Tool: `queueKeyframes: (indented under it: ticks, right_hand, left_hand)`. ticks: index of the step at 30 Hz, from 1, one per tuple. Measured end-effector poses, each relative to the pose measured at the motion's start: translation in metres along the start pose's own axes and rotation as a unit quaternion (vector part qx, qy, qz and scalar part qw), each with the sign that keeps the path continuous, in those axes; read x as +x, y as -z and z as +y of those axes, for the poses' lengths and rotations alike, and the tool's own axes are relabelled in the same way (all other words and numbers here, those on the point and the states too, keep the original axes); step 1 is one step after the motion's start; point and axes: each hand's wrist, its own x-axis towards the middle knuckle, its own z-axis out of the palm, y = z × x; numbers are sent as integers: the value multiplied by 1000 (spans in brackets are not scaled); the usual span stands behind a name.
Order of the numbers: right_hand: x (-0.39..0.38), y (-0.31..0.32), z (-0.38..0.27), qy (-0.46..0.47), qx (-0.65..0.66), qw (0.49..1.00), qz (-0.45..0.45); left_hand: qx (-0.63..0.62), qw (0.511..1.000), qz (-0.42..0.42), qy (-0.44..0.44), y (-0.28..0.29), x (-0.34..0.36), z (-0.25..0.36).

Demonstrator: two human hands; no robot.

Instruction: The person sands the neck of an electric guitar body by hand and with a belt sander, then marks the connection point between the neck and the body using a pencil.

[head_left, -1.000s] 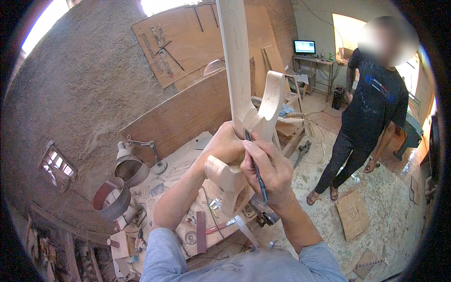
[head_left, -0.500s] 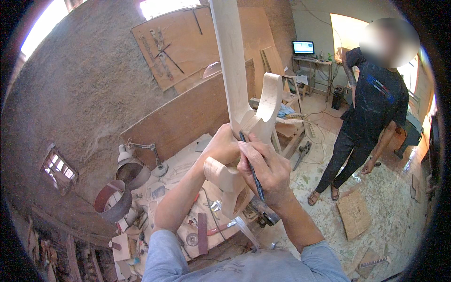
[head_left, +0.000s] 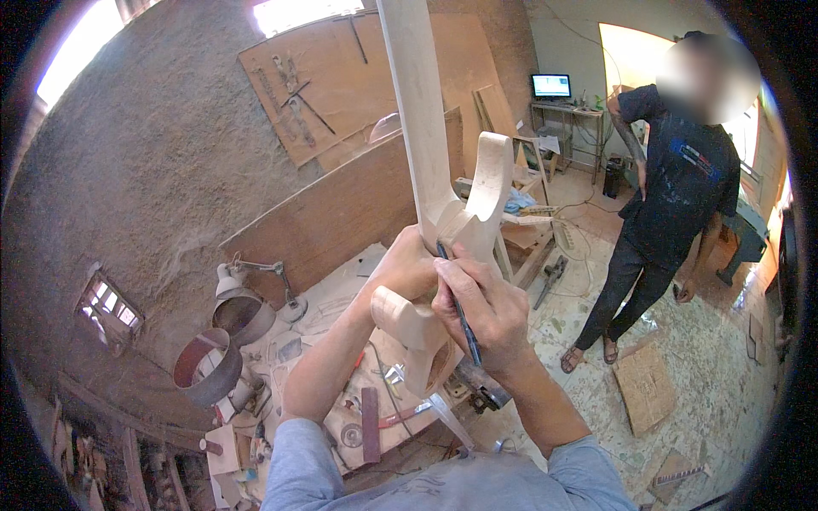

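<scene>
White desk lamp (head_left: 228, 281) stands left of the unfinished guitar (head_left: 433, 183) before the chest; on the guitar's left, the left hand (head_left: 407, 266), grip hidden, seemingly steadies it; on its right, the right hand (head_left: 490, 302) pinches a dark pen (head_left: 468, 330) low, apparently for control.

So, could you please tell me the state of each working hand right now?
Left hand: against the wooden piece; its grip is hidden, so open or closed cannot be told.
Right hand: closed, holding a dark pen.

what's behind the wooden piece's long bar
Behind the wooden piece's long bar, a brown board and tan panel show on both sides; what it covers can't be seen.
</scene>
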Motion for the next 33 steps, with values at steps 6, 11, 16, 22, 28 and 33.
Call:
queueKeyframes:
  ticks: [6,11,16,22,28,33]
  right_hand:
    - [1,0,0,-5,10,1000,-6]
    - [0,1,3,3,8,1000,0]
    - [-2,7,31,-72,82,990,94]
    - [31,-7,99,-226,136,948,178]
    - [48,-63,159,-337,247,907,50]
    - [44,-80,152,-354,350,867,-6]
  left_hand:
    - [-19,1000,2,-4,1,1,-5]
    - [-13,1000,2,2,0,2,-4]
    - [-17,999,-34,37,7,-2,3]
    - [-13,998,-12,66,19,-4,-2]
    - [-42,993,-36,104,28,1,-1]
    - [8,996,-34,87,41,-2,-8]
